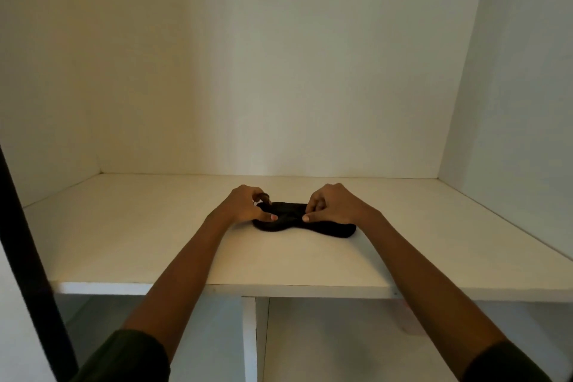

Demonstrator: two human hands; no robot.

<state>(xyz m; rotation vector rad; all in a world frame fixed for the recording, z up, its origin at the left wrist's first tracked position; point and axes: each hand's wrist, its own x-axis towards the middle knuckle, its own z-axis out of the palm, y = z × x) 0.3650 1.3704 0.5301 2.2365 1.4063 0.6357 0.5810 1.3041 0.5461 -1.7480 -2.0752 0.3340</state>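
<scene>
A small black piece of cloth [331, 229], folded or bunched, lies in the middle of a white shelf [124, 242]. My left hand [245, 205] sits over its left end with curled fingers and the thumb pressed on the fabric. My right hand [333, 203] covers the cloth's middle, its fingers curled and its thumb on the fabric, pointing toward the left thumb. Both thumbs nearly meet at the centre of the cloth. The far edge of the cloth is hidden behind the hands.
The shelf sits inside a white cabinet with a back wall [279, 71] and side walls. Below the front edge [310, 291] a vertical divider [249, 338] splits a lower space. A dark post [28, 242] runs along the left.
</scene>
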